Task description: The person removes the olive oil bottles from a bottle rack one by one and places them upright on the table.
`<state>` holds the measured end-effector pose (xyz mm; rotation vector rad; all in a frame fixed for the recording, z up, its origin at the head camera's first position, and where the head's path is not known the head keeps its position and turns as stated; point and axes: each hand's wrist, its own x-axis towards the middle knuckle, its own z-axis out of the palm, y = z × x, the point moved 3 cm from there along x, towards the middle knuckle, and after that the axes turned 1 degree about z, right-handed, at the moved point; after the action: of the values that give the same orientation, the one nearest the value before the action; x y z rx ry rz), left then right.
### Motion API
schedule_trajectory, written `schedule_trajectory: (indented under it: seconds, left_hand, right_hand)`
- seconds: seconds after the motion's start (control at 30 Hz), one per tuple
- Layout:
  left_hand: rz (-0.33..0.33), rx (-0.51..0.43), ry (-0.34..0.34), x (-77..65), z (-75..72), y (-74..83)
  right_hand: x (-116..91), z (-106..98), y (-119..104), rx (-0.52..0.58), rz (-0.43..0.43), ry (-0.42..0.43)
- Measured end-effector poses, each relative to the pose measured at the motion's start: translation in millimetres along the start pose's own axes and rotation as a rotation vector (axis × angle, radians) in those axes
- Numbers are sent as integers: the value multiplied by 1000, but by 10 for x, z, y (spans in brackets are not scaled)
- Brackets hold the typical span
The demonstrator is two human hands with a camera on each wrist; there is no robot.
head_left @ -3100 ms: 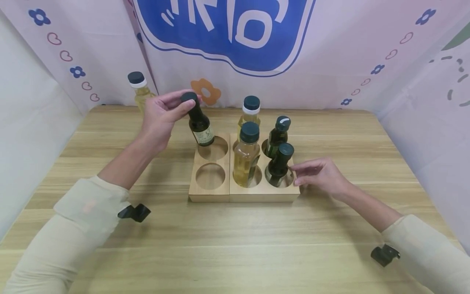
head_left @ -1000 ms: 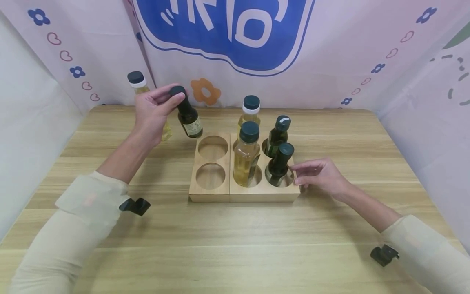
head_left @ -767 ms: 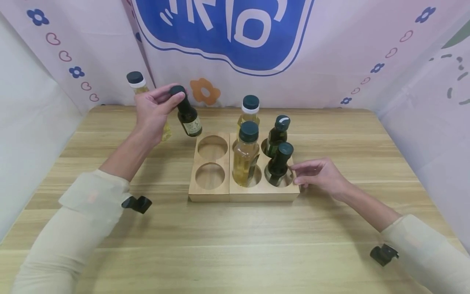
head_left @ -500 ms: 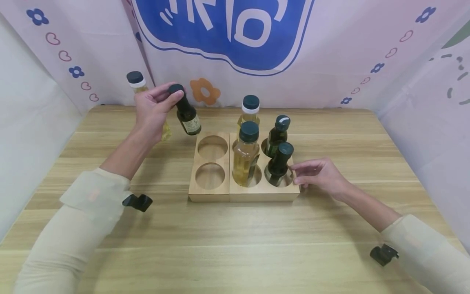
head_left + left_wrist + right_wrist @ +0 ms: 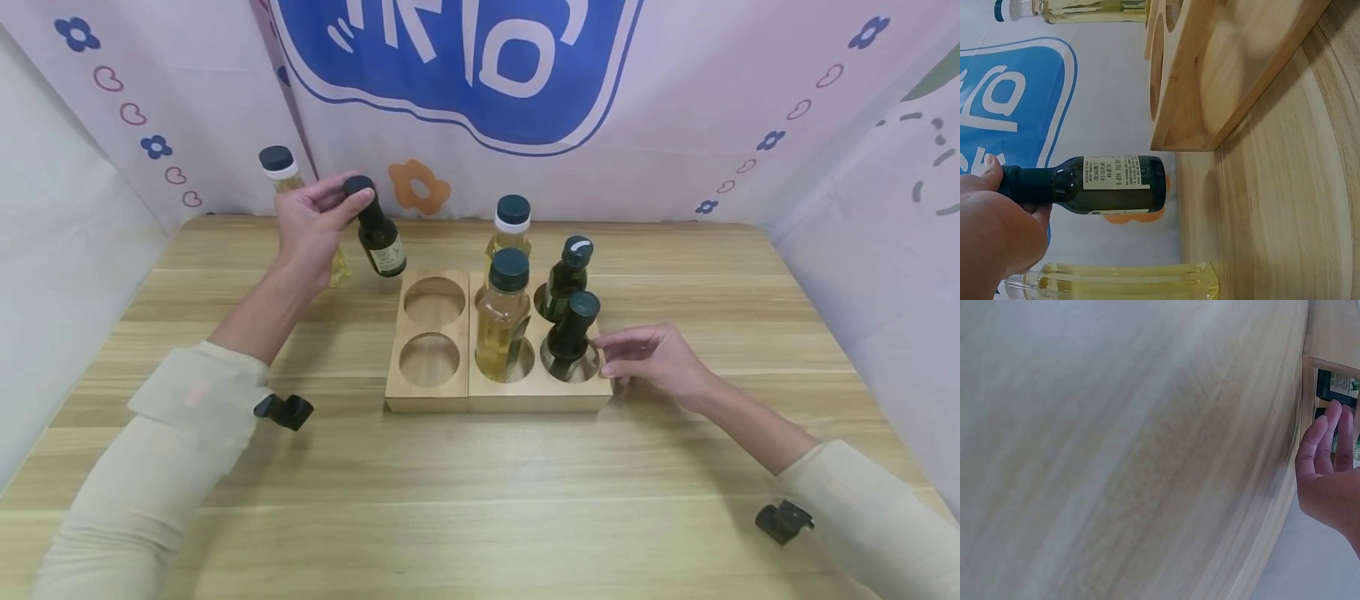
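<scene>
Backdrop: pale cloth [image 5: 675, 125], blue logo [image 5: 442, 96]. Table [image 5: 495, 508]: wood-grain. Rack [image 5: 487, 403]: wood, seam down it; 2 left wells [image 5: 429, 360] bare, other 4 filled: front clear btl [image 5: 497, 337], rear clear btl [image 5: 512, 225], front dark btl [image 5: 567, 342], rear dark btl [image 5: 567, 283]. Left hand [image 5: 318, 225]: thumb & fingertips closed on cap end of small btl [image 5: 382, 242]; btl tilted, in the air, just off rack's rear-left corner. Tall btl [image 5: 283, 172]: on table, behind that hand; whether touching, can't tell. Right hand [image 5: 656, 360]: fingers loosely bent at rack's right end, no firm hold that I can see. Risks: (1) small btl slips or swings, hold being high & weight prob. low; (2) tall btl tipped by a nudge, left hand being so close; (3) small btl's base clips rack edge if brought over low; (4) rack slides or parts at seam if bumped, right hand's touch looking light; (5) wells look wide for small btl, so it'd prob. sit loose in one.
</scene>
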<state>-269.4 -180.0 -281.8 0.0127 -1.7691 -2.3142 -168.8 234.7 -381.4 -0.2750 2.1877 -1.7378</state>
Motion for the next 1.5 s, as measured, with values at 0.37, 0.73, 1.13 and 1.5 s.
schedule_trajectory:
  seconds: [0.37,0.73,1.13,1.5]
  left_hand:
    - [6,36,8,51,-35,-109]
    - [-35,27,23,110,-58,-209]
    - [-73,42,55,170,-95,-274]
    - [-99,105,77,189,-84,-313]
  right_hand:
    - [-4,4,0,18,3,-2]
    - [1,7,11,16,-5,-1]
    - [2,1,20,7,-14,-3]
    - [-2,-2,20,-4,-14,7]
